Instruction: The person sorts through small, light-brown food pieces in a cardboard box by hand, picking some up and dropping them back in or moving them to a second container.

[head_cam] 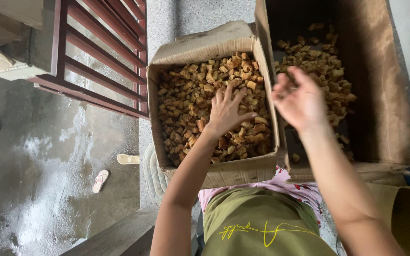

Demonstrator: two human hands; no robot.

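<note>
You are sitting over two cardboard boxes. The larger box (pixel 380 95), plain brown with tall walls, is standing open to your right; its golden-brown chunks (pixel 323 71) are lying banked toward its far end. The smaller box (pixel 205 50) is sitting just left of it, their walls touching, flaps folded out, no label showing on either. It is packed nearly to the rim with the same cubed pieces (pixel 186 99).

Your left hand (pixel 226 111) is pressing down flat into that pile, fingers spread wide, so the pieces are lying directly beneath it. Your right hand (pixel 300 99) is hovering above the larger box's near side, palm turned up and loosely cupped; I cannot tell whether it is holding any pieces.

Off left, two pale sandals (pixel 101 180) are lying on wet concrete.
</note>
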